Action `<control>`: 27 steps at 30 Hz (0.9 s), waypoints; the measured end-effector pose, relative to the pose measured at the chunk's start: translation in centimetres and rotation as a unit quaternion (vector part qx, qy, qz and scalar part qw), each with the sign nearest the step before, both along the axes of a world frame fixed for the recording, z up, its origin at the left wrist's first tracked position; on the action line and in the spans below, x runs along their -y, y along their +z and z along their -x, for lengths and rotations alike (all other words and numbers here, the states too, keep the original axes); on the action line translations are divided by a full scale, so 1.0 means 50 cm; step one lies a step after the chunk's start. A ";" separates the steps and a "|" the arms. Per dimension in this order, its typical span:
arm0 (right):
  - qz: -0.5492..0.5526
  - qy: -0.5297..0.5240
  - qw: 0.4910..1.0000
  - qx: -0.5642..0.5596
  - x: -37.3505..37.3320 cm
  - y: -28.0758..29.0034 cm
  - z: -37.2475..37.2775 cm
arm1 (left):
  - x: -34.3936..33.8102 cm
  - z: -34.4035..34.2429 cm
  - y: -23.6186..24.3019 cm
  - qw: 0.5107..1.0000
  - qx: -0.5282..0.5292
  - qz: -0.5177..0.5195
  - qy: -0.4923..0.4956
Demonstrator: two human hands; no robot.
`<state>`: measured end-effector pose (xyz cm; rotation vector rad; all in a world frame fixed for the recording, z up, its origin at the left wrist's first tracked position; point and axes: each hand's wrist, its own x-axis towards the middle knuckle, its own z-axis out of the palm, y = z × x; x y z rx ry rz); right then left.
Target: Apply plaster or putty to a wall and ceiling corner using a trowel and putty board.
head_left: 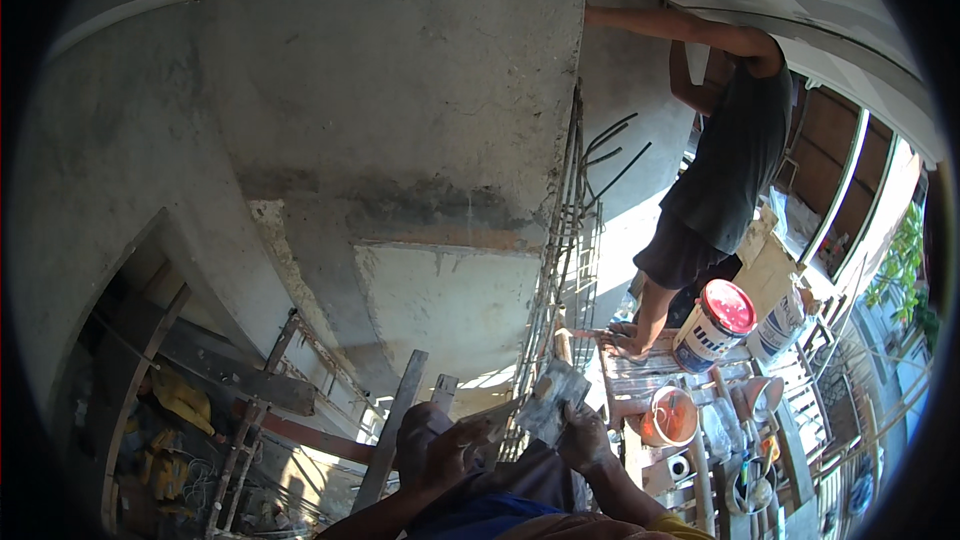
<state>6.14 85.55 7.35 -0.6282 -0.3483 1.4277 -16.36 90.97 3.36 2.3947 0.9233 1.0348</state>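
Note:
In front of my lap, my right hand grips a flat, squarish grey plate smeared with a pale coating. It looks like a plastering tool, but its exact kind is unclear. Close to its left, my left hand is closed, fingers bent around a thin, flat, pale-edged piece. The two pieces come close together; whether they touch cannot be made out. Beyond both hands stands a rough grey cement wall with a lighter rectangular patch.
At right, another person stands on wooden planks, reaching to the wall. Near their feet are a red-lidded bucket, an orange-lined bucket and a container of tools. Rebar runs along the wall edge. Scaffolding stands over a drop at left.

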 end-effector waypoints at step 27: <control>0.056 -0.302 0.950 0.055 0.030 -0.272 -0.316 | -0.103 -0.418 -0.097 0.821 0.249 0.457 -0.235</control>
